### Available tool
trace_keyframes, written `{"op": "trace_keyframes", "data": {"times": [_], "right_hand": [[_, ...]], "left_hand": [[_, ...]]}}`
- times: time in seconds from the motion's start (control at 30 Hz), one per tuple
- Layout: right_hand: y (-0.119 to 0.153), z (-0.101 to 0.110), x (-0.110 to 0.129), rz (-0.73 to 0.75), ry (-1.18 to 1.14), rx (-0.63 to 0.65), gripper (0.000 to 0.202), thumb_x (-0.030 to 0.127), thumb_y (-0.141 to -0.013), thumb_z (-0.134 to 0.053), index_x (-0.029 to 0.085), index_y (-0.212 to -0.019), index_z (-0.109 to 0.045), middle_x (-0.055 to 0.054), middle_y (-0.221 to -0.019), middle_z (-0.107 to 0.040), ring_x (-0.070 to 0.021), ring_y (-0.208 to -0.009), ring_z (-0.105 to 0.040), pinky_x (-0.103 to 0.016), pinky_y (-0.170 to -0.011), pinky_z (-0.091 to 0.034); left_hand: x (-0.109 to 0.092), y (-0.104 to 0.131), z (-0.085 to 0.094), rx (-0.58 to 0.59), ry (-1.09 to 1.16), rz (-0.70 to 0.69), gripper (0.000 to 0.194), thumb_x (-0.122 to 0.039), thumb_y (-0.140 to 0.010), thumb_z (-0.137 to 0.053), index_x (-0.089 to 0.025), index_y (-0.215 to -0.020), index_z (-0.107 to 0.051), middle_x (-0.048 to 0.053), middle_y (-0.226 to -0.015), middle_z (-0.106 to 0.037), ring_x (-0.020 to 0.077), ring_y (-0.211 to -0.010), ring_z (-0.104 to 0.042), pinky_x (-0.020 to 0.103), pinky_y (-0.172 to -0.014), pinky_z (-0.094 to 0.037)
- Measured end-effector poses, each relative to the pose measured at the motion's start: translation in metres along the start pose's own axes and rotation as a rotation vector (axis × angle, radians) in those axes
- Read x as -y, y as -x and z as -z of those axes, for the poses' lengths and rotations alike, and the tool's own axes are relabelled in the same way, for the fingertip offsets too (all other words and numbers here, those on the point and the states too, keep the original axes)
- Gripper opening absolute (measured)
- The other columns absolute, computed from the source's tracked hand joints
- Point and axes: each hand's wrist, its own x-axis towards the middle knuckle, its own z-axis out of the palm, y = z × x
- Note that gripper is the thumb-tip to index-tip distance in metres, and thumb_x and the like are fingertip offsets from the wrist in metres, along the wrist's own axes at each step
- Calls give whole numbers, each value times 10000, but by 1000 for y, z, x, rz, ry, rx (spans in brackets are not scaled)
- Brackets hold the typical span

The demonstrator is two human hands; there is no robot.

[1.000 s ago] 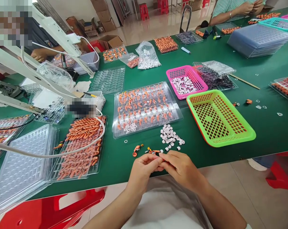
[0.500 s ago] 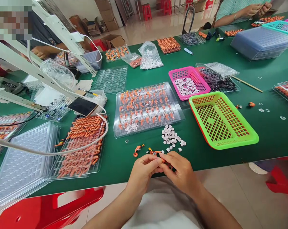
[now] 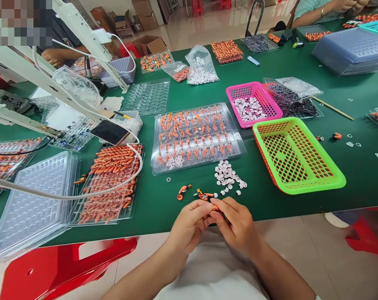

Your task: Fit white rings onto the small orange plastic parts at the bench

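Orange part (image 3: 215,207) sits pinched between left hand (image 3: 189,223) and right hand (image 3: 237,218) fingertips, apparently unfinished. Beyond, the tray (image 3: 238,146) holds many; white caps (image 3: 225,171) lie loose, seemingly unused.

Red stools (image 3: 23,275) dot the pale floor (image 3: 304,254); cardboard boxes (image 3: 146,18) stand behind.

The held piece (image 3: 214,207) is orange, and the loose assemblies (image 3: 204,195) mix orange with touches of yellow against the plain deep-green tabletop (image 3: 157,200). The round caps (image 3: 225,171) are white, the front basket (image 3: 320,187) lime green with red-orange showing through its lattice of holes, the back basket (image 3: 254,123) hot pink. The nearest stool (image 3: 48,264) is bright red; a co-worker's sleeve (image 3: 312,14) is checked mint.
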Motion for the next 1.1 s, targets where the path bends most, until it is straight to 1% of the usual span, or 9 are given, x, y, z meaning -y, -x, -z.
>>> {"op": "trace_keyframes", "data": {"times": [0.07,0.13,0.27,0.37,0.47,0.57,0.77,0.97,1.1], "right_hand": [[1,3,-1,22,54,23,296,142,-951,-519,157,-1242,-573,-76,-850,-668,-167,-686,-617,-280,-585,-522],[2,4,-2,45,82,40,300,132,-951,-515,142,-1248,-563,-76,-828,-664,-166,-668,-608,-281,-574,-508],[4,6,-6,90,108,51,283,122,-954,-499,134,-1231,-555,-89,-847,-677,-175,-687,-625,-288,-581,-509],[6,9,-8,93,108,57,286,127,-958,-495,142,-1240,-543,-91,-872,-692,-179,-710,-643,-290,-588,-513],[7,11,-8,79,118,67,289,131,-962,-491,151,-1247,-536,-79,-875,-704,-166,-692,-654,-277,-557,-495],[9,12,-7,107,128,67,306,137,-968,-460,148,-1269,-520,-72,-849,-707,-166,-671,-662,-273,-519,-472],[10,12,-6,171,110,53,364,139,-962,-435,147,-1321,-494,-84,-826,-700,-188,-689,-657,-292,-550,-497],[6,14,-3,204,96,48,380,114,-951,-433,113,-1326,-490,-99,-835,-699,-197,-715,-669,-297,-573,-511],[6,13,-3,224,78,48,404,102,-939,-444,101,-1342,-484,-111,-859,-709,-205,-737,-676,-304,-592,-525]], "left_hand": [[-1,0,0,-7,-37,-13,241,-281,-626,-873,-131,-654,-687,26,-661,-703,123,-641,-656,238,-695,-545],[-1,0,1,-7,-86,-25,238,-288,-640,-869,-131,-661,-692,32,-657,-713,132,-645,-668,255,-709,-555],[-3,0,4,-9,-247,-90,225,-310,-687,-841,-124,-710,-716,57,-697,-741,154,-682,-687,270,-710,-563],[-6,4,5,27,-361,-126,228,-295,-706,-830,-128,-814,-719,81,-768,-763,164,-702,-690,276,-707,-555],[-9,9,3,73,-367,-114,363,-211,-648,-867,-168,-958,-683,61,-797,-761,173,-739,-692,294,-737,-553],[-9,11,-1,96,-368,-124,484,-174,-616,-879,-204,-1057,-684,11,-740,-718,160,-736,-668,285,-727,-553],[-8,11,-5,142,-361,-92,400,-190,-624,-875,-205,-1006,-760,16,-757,-708,147,-734,-644,277,-734,-551],[-7,13,-6,135,-339,-158,332,-171,-633,-868,-201,-951,-777,16,-746,-705,143,-717,-639,262,-716,-555],[-8,15,-9,123,-324,-169,300,-167,-628,-866,-198,-913,-780,13,-709,-691,145,-685,-631,268,-687,-564]]}}
